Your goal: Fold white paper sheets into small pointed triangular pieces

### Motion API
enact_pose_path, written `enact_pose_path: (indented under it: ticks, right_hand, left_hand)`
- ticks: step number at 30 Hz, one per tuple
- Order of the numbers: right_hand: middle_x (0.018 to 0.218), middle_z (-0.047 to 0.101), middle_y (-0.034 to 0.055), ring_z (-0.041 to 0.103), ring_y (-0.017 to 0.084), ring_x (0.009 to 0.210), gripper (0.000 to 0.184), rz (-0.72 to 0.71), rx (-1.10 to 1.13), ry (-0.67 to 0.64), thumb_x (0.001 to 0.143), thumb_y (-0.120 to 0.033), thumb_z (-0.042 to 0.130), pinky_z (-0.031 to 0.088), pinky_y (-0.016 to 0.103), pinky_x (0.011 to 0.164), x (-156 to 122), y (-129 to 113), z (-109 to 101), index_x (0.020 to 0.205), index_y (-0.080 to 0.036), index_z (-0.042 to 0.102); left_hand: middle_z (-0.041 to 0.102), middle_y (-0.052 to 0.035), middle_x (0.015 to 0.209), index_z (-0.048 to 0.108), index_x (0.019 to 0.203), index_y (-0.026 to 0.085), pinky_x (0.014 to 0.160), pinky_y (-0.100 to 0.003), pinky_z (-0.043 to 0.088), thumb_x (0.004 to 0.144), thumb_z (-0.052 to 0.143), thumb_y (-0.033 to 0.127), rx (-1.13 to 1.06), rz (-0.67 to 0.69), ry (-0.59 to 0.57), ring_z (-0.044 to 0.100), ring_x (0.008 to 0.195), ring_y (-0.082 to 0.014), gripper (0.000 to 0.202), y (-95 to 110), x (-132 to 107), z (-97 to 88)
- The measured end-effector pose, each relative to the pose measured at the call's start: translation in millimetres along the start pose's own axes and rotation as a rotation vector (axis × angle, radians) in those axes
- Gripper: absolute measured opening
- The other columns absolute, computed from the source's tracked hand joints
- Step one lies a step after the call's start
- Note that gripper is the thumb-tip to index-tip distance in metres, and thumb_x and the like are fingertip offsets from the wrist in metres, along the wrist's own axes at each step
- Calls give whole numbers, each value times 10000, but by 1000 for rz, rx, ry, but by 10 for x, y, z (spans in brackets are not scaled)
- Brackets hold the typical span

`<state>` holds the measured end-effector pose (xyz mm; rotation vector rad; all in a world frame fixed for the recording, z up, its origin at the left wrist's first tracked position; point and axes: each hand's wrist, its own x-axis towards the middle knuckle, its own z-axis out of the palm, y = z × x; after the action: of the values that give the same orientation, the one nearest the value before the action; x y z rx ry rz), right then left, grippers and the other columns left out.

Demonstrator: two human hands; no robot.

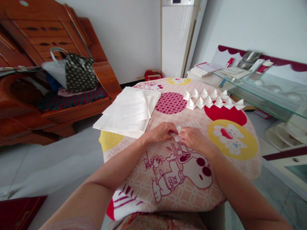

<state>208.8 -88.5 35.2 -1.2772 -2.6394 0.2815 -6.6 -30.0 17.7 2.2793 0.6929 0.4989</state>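
Observation:
My left hand [161,131] and my right hand [195,138] meet at the middle of a round table covered with a pink cartoon-print cloth [184,179]. Both pinch a small folded piece of white paper [177,134] that rests on the cloth between the fingertips. Most of that paper is hidden by the fingers. A stack of white paper sheets [130,111] lies just beyond my left hand at the table's left edge. Several small folded white paper shapes [212,99] sit in two rows at the far right of the table.
A wooden bench [48,95] with a patterned bag [78,72] stands to the left. At the right a glass shelf [271,92] carries metal cups and papers. A white cabinet [176,38] stands behind the table, and grey floor shows lower left.

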Motion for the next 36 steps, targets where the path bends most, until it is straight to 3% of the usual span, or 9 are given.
enact_pose_path:
  ticks: [6,13,18,26,32,36]
  right_hand:
    - [788,650,60,519,154,645,248,-18,-69,-47,930,-105,585,336,316,608,4,-2,-14,711,-181,672]
    - [683,588,19,469,136,622,287,94,112,135,868,-66,532,302,300,626,40,84,28,612,-182,595]
    - [680,620,22,522,150,640,242,128,270,150,843,-129,583,338,292,634,33,148,45,617,-193,642]
    - [577,598,7,508,149,588,233,232,410,187,788,-201,643,321,296,585,57,254,120,556,-196,632]
    - [592,584,4,497,142,581,241,249,372,167,785,-210,614,303,294,586,68,266,119,546,-189,592]
    - [600,590,14,508,149,596,254,249,362,157,797,-216,602,317,296,600,67,261,103,546,-186,579]
  left_hand:
    - [716,-45,954,784,919,186,808,-271,484,727,734,58,-9,9,7,642,871,-172,236,6,-2,21]
    - [726,-37,862,790,824,193,752,-252,469,798,672,86,-73,-20,77,631,786,-151,161,-49,16,51]
    - [717,-20,781,785,771,202,732,-254,452,801,707,139,-67,-94,124,623,756,-151,105,-93,59,75]
    - [683,-17,764,753,792,170,693,-255,417,840,655,147,47,-188,183,574,687,-136,112,-38,62,105]
    - [636,-1,761,725,848,165,685,-264,401,784,744,170,88,-161,170,532,672,-139,67,-35,108,187]
    - [642,-18,781,689,811,170,732,-278,424,835,692,167,226,-153,174,556,727,-162,24,-54,150,245]
